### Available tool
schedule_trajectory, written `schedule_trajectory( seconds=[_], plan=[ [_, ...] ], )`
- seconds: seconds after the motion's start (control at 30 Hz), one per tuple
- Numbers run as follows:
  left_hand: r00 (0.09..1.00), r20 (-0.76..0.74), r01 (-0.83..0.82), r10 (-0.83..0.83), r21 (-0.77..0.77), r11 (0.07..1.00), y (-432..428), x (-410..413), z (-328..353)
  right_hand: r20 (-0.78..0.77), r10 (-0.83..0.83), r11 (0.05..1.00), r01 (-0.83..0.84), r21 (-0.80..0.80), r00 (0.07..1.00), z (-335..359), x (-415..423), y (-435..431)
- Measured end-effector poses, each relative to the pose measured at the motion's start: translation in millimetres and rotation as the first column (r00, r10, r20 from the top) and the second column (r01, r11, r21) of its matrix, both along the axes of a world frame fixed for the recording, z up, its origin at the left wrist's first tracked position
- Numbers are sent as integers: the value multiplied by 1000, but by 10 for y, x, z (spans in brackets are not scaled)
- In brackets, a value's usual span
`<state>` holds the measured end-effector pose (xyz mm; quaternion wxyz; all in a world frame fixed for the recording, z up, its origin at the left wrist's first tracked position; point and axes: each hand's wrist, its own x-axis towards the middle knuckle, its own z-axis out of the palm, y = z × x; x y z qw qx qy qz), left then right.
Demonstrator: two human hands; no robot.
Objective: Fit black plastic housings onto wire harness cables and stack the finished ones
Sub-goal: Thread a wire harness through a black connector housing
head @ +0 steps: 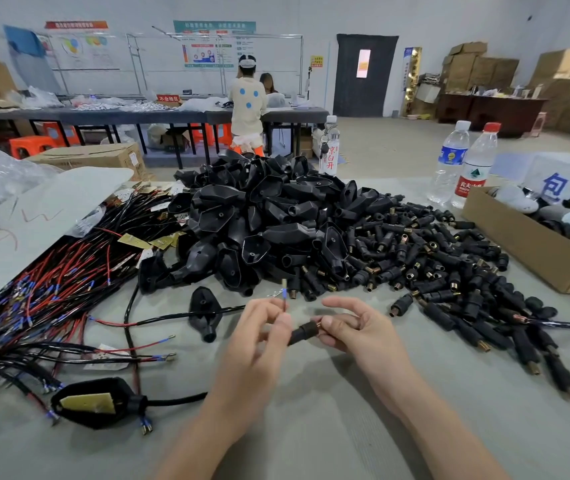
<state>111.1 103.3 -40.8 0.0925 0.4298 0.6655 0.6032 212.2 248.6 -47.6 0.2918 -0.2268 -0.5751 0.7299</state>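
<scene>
I see both hands just above the grey tabletop point(311, 427), close together in front of me. The left hand point(259, 336) has its grip pinched on a thin wire end, and the blue-sleeved terminal point(283, 292) sticks up past the fingertips. The right hand point(356, 327) pinches the copper-ringed end of a small black barrel connector point(306, 331); its other end reaches the left thumb (I cannot tell whether the wire is inside it).

Just beyond the hands lies one black housing point(203, 315) with a black cable running through it. Behind it rises the heap of loose housings point(259, 216), and to its right spreads a heap of barrel connectors point(449, 261). The red and black wire harnesses point(51, 296) sprawl on the left. Near the lower left lies a housing with a brass plate point(91, 403) in it. A cardboard box point(533, 247) stands at the right.
</scene>
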Motion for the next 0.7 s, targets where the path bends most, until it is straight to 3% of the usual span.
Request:
schedule_trajectory(
  seconds=[0.23,0.43,0.7],
  plan=[
    [920,370,151,-132,-24,988,-32,-357,-10,-64,-62,994,56,-93,996,-13,22,60],
    [893,336,388,-298,-242,889,-151,-348,60,-99,-70,979,49,-198,993,-13,33,58],
    [933,233,343,-274,-350,871,-176,-194,146,-142,-34,974,1,-227,989,-36,25,58]
  ],
)
